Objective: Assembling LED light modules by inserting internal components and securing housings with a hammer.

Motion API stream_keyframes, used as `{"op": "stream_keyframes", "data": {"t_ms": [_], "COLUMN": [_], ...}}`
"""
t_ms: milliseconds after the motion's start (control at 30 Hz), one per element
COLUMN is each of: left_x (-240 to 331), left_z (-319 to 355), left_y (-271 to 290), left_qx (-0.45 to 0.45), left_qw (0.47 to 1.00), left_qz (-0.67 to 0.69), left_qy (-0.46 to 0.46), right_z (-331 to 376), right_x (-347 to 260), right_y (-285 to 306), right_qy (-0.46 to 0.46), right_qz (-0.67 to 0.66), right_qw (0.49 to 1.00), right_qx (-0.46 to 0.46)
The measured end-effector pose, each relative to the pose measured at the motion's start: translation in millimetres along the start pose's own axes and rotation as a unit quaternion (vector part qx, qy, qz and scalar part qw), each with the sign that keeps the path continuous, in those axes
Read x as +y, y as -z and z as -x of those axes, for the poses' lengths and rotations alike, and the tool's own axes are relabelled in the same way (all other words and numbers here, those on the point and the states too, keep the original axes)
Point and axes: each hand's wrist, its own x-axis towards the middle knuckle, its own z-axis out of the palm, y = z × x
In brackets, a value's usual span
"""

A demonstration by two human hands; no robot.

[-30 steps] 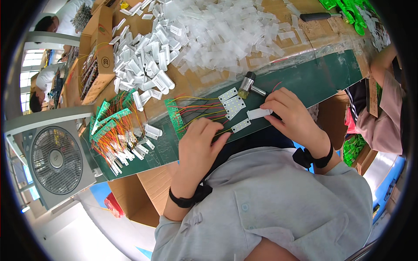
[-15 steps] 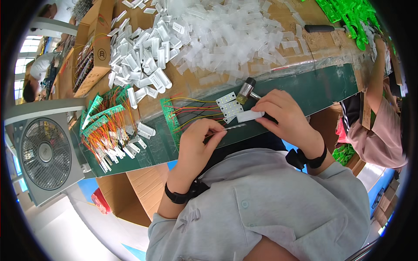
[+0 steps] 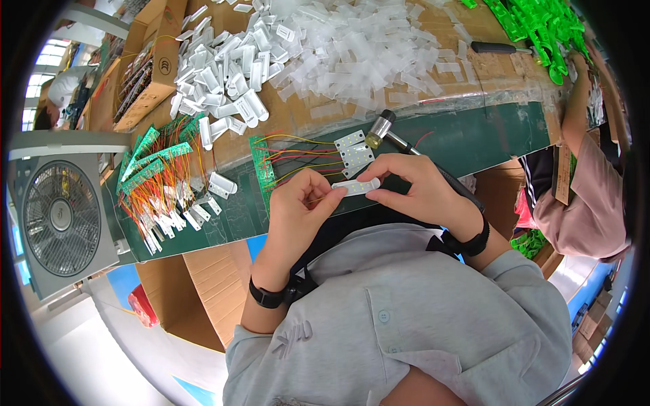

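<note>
A small white strip, oblong and flat, sits just right of the frame's centre, held between both hands above the near edge of the green bench. The left hand pinches its left end, thumb and fingertips closed on it; thin coloured wires run under this hand. The right hand closes on the strip's right end from above, fingers curled over and thumb beneath.

Just above the strip, two more white strips lie side by side on the bench, joined by red, yellow and orange wires to a narrow green circuit board standing to their left. A small hammer with a brass-coloured head rests just right of them, its dark handle running down behind the right hand.

Toward the left of the frame lies a heap of green boards with orange wires and white ends. Above it, in the upper left, an open brown cardboard box bears a dark round mark on its side. White plastic housings spread beside it, and clear plastic covers pile across the upper middle. Bright green plastic parts fill the upper right, where another person's arm reaches. A grey box fan stands at the left edge.
</note>
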Motion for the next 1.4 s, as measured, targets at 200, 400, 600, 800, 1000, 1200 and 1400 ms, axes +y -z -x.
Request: {"op": "stream_keyframes", "data": {"t_ms": [200,400,600,800,1000,1200,1400], "left_x": [-0.4,-10.8,-13.2,-6.7,-1.7,-17.3,-18.7], "left_z": [2.1,3.7,3.2,8.9,-4.2,8.8,16.8], "left_y": [-3.4,7.3,11.5,23.1,23.8,53.8,66.8], "left_qx": [0.039,0.016,-0.013,0.053,0.099,0.229,0.22], "left_qw": [0.997,0.998,0.999,0.995,0.927,0.908,0.966], "left_qz": [-0.052,-0.037,0.029,0.02,-0.27,-0.345,-0.139], "left_qy": [-0.033,-0.04,-0.035,-0.081,-0.241,-0.062,-0.003], "right_z": [1.2,-5.9,-20.3,-13.9,-10.7,-3.2,-15.8], "right_x": [12.9,17.2,17.9,-6.2,14.2,11.7,9.5], "right_y": [-22.5,-43.3,-50.4,-18.7,-31.4,-32.4,-40.1], "right_qy": [-0.149,-0.07,-0.021,0.01,0.056,0.061,0.069], "right_qz": [-0.166,-0.277,-0.215,0.047,0.152,0.241,0.24], "right_qw": [0.973,0.947,0.97,0.999,0.986,0.969,0.968], "right_qx": [0.056,0.144,0.11,-0.01,-0.039,0.017,-0.002]}}
